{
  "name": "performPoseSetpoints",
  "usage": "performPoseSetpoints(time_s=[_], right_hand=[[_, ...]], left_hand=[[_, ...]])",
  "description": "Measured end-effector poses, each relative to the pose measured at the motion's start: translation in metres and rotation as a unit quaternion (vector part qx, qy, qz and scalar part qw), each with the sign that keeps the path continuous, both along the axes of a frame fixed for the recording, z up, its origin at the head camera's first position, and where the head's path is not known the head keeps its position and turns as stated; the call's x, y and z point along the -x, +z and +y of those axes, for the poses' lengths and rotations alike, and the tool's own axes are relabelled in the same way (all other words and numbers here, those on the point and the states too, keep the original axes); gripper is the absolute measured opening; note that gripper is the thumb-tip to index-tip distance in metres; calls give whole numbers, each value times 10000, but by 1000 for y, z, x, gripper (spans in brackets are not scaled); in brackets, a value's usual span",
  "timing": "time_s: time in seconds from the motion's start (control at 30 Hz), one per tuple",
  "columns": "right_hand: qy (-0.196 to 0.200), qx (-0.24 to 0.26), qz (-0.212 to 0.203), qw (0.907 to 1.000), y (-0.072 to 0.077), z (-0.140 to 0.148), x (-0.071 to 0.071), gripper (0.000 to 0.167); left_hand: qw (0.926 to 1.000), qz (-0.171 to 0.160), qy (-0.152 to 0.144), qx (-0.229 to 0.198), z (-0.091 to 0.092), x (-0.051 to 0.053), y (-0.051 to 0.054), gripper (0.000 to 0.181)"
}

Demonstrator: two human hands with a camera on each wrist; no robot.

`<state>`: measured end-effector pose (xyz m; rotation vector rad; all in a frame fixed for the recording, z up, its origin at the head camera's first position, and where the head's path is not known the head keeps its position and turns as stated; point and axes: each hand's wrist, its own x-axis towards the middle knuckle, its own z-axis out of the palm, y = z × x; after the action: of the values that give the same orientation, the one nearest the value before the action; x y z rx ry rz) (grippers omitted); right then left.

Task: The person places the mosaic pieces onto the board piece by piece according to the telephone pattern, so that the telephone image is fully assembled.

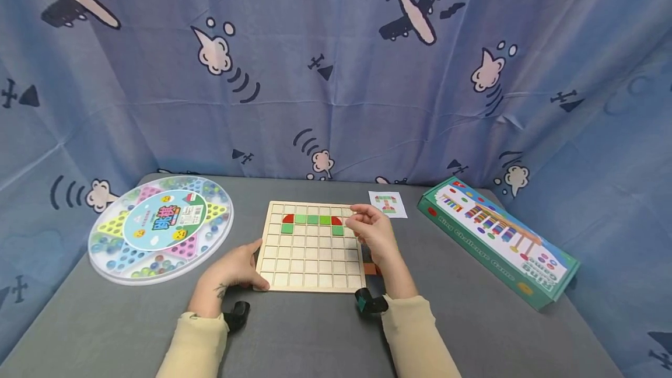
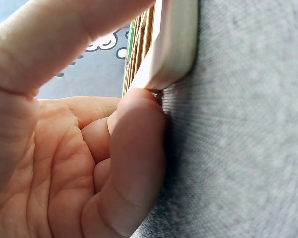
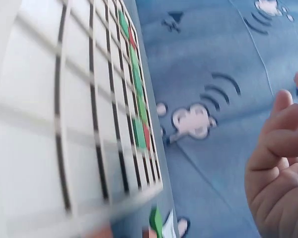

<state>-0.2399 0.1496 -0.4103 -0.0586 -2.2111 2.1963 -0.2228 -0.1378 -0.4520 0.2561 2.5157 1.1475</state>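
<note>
Seven tiles sit in the grid board point(image 1: 311, 265), which lies on the grey tabletop point(image 1: 304, 331) directly in front of the person. Five form a row, second from the far edge: three green tiles point(image 1: 312, 219) between two red tiles point(image 1: 336, 221). One more green square sits under each red end.

Hands: the left hand point(image 1: 233, 267) grips the board's near left corner, thumb at the near edge, a finger along the side. The right hand point(image 1: 378, 235) is above the far right part of the board, fingers loosely bent, thumb and forefinger apart; no piece visible in it, so judged released.

Step in hand, by judgement: filling cells to match the printed card point(image 1: 387, 205), at the upper arch. The card's stem and lower part have no counterpart on the board. Next move probably calls for fetching a piece from the loose blocks point(image 1: 370, 269), partly hidden by the right forearm, and seating it below the row's middle.

Materials: board pale, apparently wood, with thin raised ribs round square cells and a rounded outer corner. Green tiles flat, square, in lighter and darker shades; red ones appear quarter-round. Card white, thin, probably paper. Tabletop covering shows a fine woven texture up close.
</note>
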Motion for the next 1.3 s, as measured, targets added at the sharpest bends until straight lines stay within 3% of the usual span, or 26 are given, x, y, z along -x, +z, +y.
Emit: performPoseSetpoints(time_s=[0.27,0.47,0.63,0.83,1.0,1.2,1.3], right_hand=[[-408,-43,-115,9991,-3,44,-8,29],[-399,-569,-495,9964,-5,68,-10,29],[-251,-1203,-850,9888,-10,80,-11,36],[-47,-2110,-1209,9700,-18,84,-11,31],[616,-2563,-1240,9566,-19,76,-14,27],[1218,-3511,-1367,9183,-18,62,-17,23],[1346,-3760,-1375,9064,-19,59,-17,23]], left_hand=[[10000,-84,-49,8,0,1,1,110],[9999,-72,-85,-8,-1,0,2,110],[9999,9,-101,79,-2,-1,3,111],[9999,-5,-114,106,-2,-1,2,111],[9998,-36,-78,203,-3,-1,0,111],[9997,-42,-71,216,-2,0,1,111],[9997,-29,-124,207,-2,0,1,111]])
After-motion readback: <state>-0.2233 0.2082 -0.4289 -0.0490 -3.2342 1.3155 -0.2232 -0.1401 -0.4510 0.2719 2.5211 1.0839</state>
